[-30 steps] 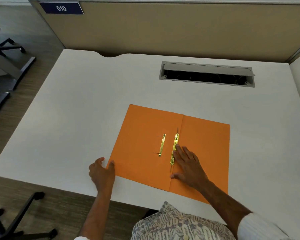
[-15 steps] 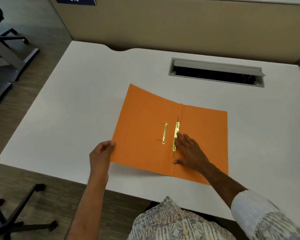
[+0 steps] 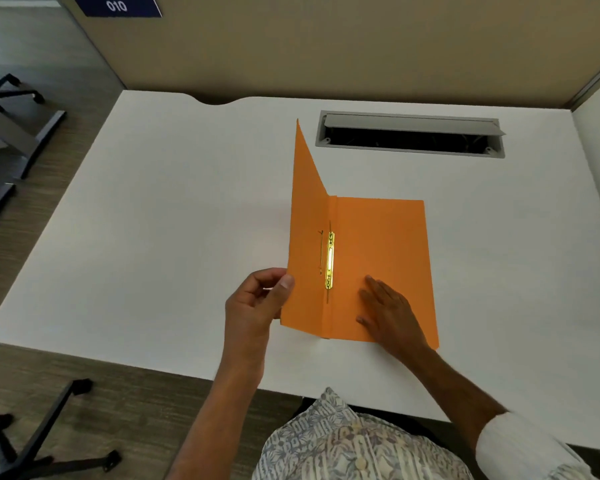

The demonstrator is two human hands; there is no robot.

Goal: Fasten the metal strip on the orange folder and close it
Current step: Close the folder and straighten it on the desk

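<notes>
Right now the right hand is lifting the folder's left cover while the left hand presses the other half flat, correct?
Hands are swapped. The head view shows the left hand lifting the orange folder's left cover while the right hand presses the other half flat.

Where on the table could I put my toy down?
The white table is bare left of the orange folder, and right of it too. The cable slot fills the back; both hands crowd the folder's front.
</notes>
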